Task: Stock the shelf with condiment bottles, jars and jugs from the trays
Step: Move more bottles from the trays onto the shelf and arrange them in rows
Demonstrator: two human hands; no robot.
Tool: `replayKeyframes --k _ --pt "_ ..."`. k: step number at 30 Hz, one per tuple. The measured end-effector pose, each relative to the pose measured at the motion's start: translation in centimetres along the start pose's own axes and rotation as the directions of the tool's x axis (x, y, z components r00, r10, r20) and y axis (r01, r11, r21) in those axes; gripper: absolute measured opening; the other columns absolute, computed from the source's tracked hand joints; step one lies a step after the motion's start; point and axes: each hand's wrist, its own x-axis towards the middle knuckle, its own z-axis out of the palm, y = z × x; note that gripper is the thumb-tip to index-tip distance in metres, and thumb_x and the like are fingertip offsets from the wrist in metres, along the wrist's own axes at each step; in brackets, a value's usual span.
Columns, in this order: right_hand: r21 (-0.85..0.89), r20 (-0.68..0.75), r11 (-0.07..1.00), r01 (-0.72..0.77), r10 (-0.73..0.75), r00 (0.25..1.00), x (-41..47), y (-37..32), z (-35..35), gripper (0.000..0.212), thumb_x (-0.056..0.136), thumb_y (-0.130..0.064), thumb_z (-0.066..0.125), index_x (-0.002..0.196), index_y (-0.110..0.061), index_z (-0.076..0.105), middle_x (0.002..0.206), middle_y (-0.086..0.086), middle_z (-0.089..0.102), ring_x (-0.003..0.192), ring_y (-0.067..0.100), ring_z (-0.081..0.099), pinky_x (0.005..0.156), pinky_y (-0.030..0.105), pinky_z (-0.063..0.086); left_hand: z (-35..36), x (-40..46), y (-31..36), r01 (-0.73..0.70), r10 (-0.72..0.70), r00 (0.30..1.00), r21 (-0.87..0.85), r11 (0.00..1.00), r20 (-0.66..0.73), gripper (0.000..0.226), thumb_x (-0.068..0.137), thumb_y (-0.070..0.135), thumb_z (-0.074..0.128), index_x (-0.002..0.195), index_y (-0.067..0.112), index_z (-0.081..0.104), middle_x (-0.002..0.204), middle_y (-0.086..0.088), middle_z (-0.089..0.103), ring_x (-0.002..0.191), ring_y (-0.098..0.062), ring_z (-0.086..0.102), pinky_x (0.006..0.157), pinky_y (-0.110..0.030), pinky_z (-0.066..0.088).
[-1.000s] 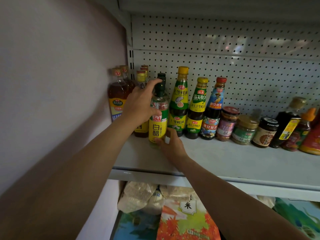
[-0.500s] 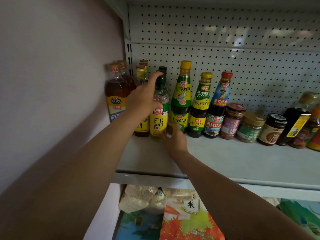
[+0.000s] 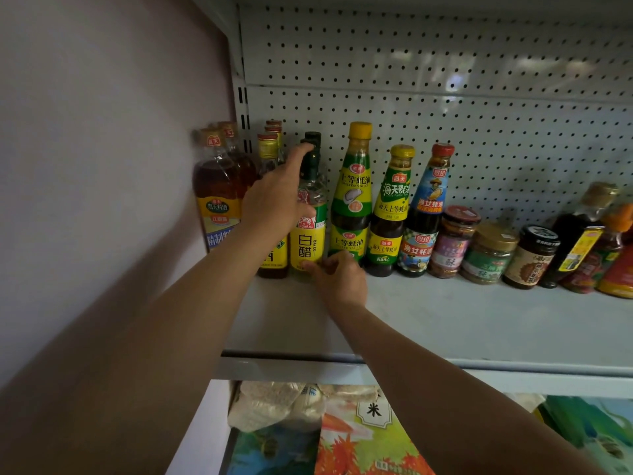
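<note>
The white vinegar bottle (image 3: pixel 310 231), clear with a yellow label and a dark green cap, stands upright on the grey shelf (image 3: pixel 445 320) near its left end, in the front of a row that runs along the pegboard back panel (image 3: pixel 445 97). The left hand (image 3: pixel 279 197) is wrapped around the bottle's shoulder and neck, the forefinger reaching up to the cap and the thumb lying across the front above the label. The right hand (image 3: pixel 339 281) is low at the bottle's base, its fingertips curled against the bottom edge of the label where the bottle meets the shelf, so both hands are gripping this one bottle. Just left of it stands a bottle with a yellow label and gold cap (image 3: pixel 270 207), partly hidden by the left hand, and further left, against the side wall, a large amber cooking wine bottle (image 3: pixel 217 200). Touching or just beside the vinegar on the right is a tall oyster sauce bottle with a yellow cap (image 3: pixel 352 200), then a shorter yellow-capped sauce bottle (image 3: pixel 390 214) and a red-capped bottle with a blue label (image 3: pixel 424 214). Beyond these sit three squat jars (image 3: pixel 486 252) and more dark bottles at the right edge. Below the shelf lie bags of rice (image 3: pixel 359 437).
</note>
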Motion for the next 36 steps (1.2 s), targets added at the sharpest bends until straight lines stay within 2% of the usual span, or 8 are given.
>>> replayKeyframes --k 8,13,16,19,23,25,30,36 --pt "0.012 0.002 1.0 -0.01 0.01 1.0 -0.5 -0.3 -0.4 0.045 0.075 -0.059 0.078 0.086 -0.022 0.054 0.089 -0.002 0.064 0.08 0.018 0.059 0.063 0.028 0.037 0.3 0.1 -0.3 -0.026 0.026 1.0 0.046 0.999 -0.017 0.1 0.079 0.024 0.081 0.152 0.038 0.015 0.134 -0.005 0.06 0.109 -0.027 0.065 0.077 -0.037 0.047" --pt "0.099 0.094 0.995 -0.021 0.012 0.996 -1.4 -0.8 -2.4 0.046 0.076 -0.053 0.08 0.091 -0.015 0.058 0.084 -0.002 0.063 0.077 0.018 0.058 0.056 0.025 0.039 0.2 -0.2 0.2 -0.012 0.014 1.0 0.117 0.993 -0.022 0.104 0.08 0.027 0.08 0.154 0.039 0.008 0.134 -0.006 0.058 0.105 -0.027 0.066 0.07 -0.037 0.048" --pt "0.062 0.126 0.998 0.024 -0.032 0.992 -2.2 -1.1 -4.9 0.046 0.077 -0.05 0.081 0.102 -0.016 0.061 0.088 -0.004 0.064 0.085 0.018 0.061 0.066 0.027 0.043 -0.3 -2.0 0.7 -0.004 0.011 0.996 0.076 0.997 -0.086 0.109 0.078 0.025 0.082 0.155 0.037 0.006 0.137 -0.01 0.055 0.107 -0.029 0.065 0.074 -0.041 0.052" --pt "-0.023 0.153 0.996 0.085 -0.08 0.985 -3.0 -1.5 -8.3 0.052 0.079 -0.047 0.08 0.116 -0.015 0.061 0.099 -0.002 0.066 0.099 0.022 0.064 0.08 0.032 0.049 -1.4 -4.7 1.5 0.04 -0.045 0.988 -0.032 0.999 -0.149 0.102 0.077 0.025 0.084 0.154 0.033 0.018 0.136 -0.012 0.053 0.114 -0.031 0.06 0.084 -0.044 0.052" --pt "-0.09 0.227 0.973 0.211 -0.186 0.956 -4.7 -2.4 -12.7 0.06 0.082 -0.041 0.079 0.132 -0.016 0.057 0.117 0.006 0.069 0.108 0.027 0.064 0.081 0.032 0.049 -3.2 -8.5 1.8 0.208 -0.218 0.974 -0.135 0.969 -0.059 0.08 0.073 0.025 0.086 0.14 0.025 0.042 0.132 -0.01 0.052 0.12 -0.031 0.054 0.097 -0.044 0.045" --pt "-0.156 0.265 0.947 0.28 -0.233 0.936 -5.6 -2.5 -14.1 0.063 0.081 -0.043 0.079 0.133 -0.016 0.056 0.119 0.006 0.068 0.109 0.026 0.063 0.079 0.03 0.048 -3.8 -11.0 2.0 0.262 -0.263 0.965 -0.104 0.959 0.007 0.074 0.07 0.026 0.088 0.133 0.025 0.049 0.13 -0.009 0.053 0.12 -0.031 0.054 0.1 -0.045 0.046" --pt "-0.278 0.428 0.871 0.405 -0.265 0.864 -9.2 -1.5 -16.3 0.08 0.078 -0.053 0.078 0.144 -0.022 0.046 0.141 0.004 0.054 0.127 0.026 0.052 0.098 0.035 0.046 -3.9 -17.9 3.5 0.329 -0.328 0.939 0.005 0.944 0.107 0.082 0.069 0.034 0.088 0.14 0.025 0.047 0.135 -0.011 0.052 0.122 -0.033 0.052 0.104 -0.047 0.044" --pt "-0.26 0.573 0.832 0.491 -0.277 0.772 -14.6 2.3 -18.6 0.073 0.079 -0.049 0.078 0.142 -0.028 0.047 0.138 0.008 0.051 0.131 0.031 0.042 0.102 0.04 0.042 -2.6 -26.7 5.9 0.379 -0.396 0.912 0.147 0.914 0.106 0.083 0.067 0.041 0.086 0.14 0.027 0.047 0.136 -0.012 0.05 0.124 -0.031 0.049 0.1 -0.043 0.046"
